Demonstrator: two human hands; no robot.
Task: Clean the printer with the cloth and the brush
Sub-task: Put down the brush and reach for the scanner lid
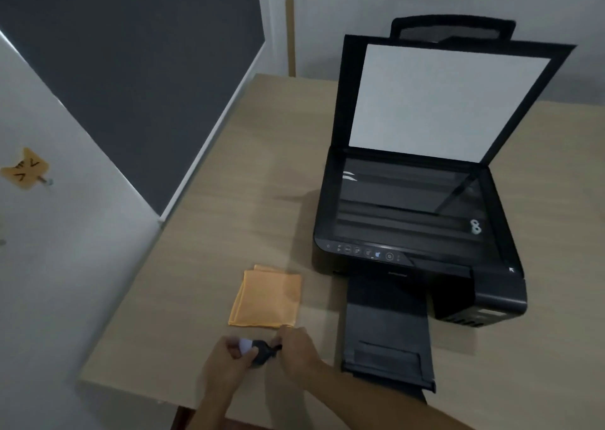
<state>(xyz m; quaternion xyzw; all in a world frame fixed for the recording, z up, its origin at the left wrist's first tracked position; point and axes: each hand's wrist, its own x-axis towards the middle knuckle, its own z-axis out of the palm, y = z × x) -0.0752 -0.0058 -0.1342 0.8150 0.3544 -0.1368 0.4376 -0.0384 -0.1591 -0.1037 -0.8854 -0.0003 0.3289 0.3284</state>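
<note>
Light wood-grain table (229, 174), matte, pale edge banding at the near side. Black plastic printer (419, 233) on its right half — scanner lid (448, 102) raised, white rectangular pad on its underside, glossy dark glass below with reflections. Row of small buttons along the front left lip; dark output tray (389, 331) pulled out toward the viewer, flat and stepped.

Orange cloth (266, 298), soft microfibre look, folded into a rough square with stitched edges, lying flat on the table left of the tray and just beyond the hands.

Both hands low at the near table edge, forearms coming in from the bottom. Left hand (226, 361) curled, fingers pinching a small white part; right hand (299, 351) knuckles-up, fingers closed on the other end of a small black object (262, 352) held between the two hands — probably the brush, but it is blurred and its bristles cannot be made out. It sits just near of the cloth, not touching it.

White wall panel at left with an orange cat-shaped sticker (26, 169).
</note>
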